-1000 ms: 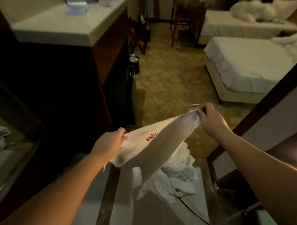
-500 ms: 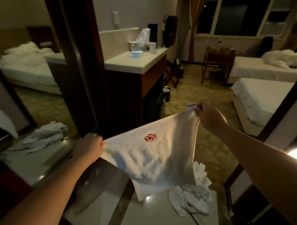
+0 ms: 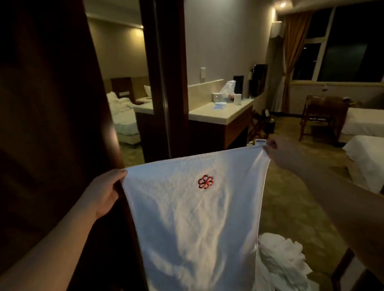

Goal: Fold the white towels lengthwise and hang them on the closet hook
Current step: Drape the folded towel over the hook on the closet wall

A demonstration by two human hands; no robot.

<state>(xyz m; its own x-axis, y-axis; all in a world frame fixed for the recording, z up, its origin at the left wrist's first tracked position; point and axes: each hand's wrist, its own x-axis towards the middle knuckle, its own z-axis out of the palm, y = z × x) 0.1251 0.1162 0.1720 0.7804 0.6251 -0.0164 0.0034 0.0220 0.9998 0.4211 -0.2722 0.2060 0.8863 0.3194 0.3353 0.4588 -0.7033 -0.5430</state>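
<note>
A white towel with a red embroidered emblem hangs spread out flat in front of me, its top edge stretched level. My left hand grips the towel's top left corner. My right hand pinches the top right corner, where a small white label sticks up. The towel's lower end runs out of the frame at the bottom. A heap of crumpled white towels lies low on the right, partly hidden behind the held towel. No closet hook shows in the head view.
A dark wooden panel fills the left side, close to my left hand. A mirror and dark frame stand behind. Farther back are a counter with small items, a wooden chair and beds on the right.
Both hands have lifted the towel higher and pulled it straight, so it now hangs vertically instead of slanting over the surface. My view has tilted up toward the room.
</note>
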